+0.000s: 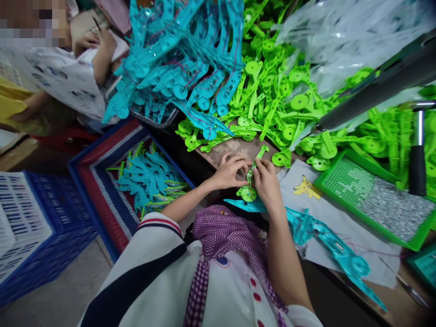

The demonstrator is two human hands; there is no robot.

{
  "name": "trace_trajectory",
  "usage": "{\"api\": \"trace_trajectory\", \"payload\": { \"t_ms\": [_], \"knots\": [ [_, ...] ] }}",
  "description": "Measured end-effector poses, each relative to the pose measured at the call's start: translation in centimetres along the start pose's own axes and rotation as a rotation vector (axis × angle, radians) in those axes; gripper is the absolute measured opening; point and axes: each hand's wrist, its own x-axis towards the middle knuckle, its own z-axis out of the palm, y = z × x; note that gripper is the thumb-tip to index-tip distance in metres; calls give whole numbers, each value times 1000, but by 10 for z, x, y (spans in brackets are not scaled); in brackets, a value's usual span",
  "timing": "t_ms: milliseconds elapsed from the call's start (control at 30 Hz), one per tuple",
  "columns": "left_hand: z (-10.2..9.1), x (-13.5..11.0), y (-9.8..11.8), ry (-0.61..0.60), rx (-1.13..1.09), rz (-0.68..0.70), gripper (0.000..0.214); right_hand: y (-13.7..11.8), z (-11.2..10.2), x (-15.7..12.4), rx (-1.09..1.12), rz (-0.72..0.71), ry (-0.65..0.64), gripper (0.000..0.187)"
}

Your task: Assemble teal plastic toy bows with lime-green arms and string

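My left hand (229, 171) and my right hand (266, 181) meet at the front edge of a worn table (235, 150). Between them they pinch one green plastic part (252, 175), a long arm with a round disc at its lower end. Both hands have fingers closed on it. Just below my right hand lies a blue plastic part (320, 236) on white cloth, with thin wires running from it.
A big heap of green parts (282, 100) and a pile of blue parts (184, 59) cover the table. A green tray of small screws (384, 200) lies right. A striped bag of assembled parts (146, 179) and a blue crate (30, 227) stand left. Another person sits far left.
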Motion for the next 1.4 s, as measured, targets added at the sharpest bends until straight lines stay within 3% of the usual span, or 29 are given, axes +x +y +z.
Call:
{"api": "trace_trajectory", "payload": {
  "t_ms": [233, 867, 1100, 1267, 1400],
  "knots": [
    [7, -10, 10, 18, -43, -74, 26, 1, 0, -3, 18, -4, 18, 50],
    [11, -5, 17, 14, -82, -161, 34, 7, -3, 1, 2, -34, -26, 50],
    [12, -7, 14, 4, -65, -122, 35, 12, -9, 7, -39, -68, -90, 50],
    [15, -11, 12, -15, -50, -79, 41, 10, -5, 4, -43, -77, -61, 50],
    [17, -12, 12, 42, -67, -100, 45, 13, -2, 2, -8, -88, -47, 51]
  ]
}}
